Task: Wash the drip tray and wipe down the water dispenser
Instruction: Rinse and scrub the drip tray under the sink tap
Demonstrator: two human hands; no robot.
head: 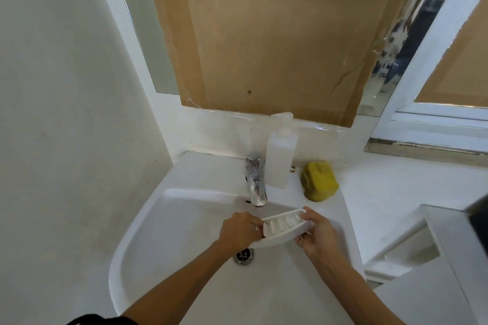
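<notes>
The left hand (pixel 239 228) grips the tray's (pixel 284 227) left end, fingers curled round it; the right hand (pixel 317 232) pinches the right end, thumb on the rim. The tray hangs tilted over the sink (pixel 148 219), just below the tap (pixel 255 182), above the drain (pixel 243 256). No water is seen running. Advice: free one hand for the tap, then take the sponge (pixel 319 181) at the sink's back right corner, beside the bottle (pixel 280 158).

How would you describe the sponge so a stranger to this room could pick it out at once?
Start at the white sink and find the chrome tap at its back edge. Right of the tap stands a white plastic bottle; the sponge sits just right of that, on the sink's ledge. It is the only yellow, lumpy thing there.
</notes>
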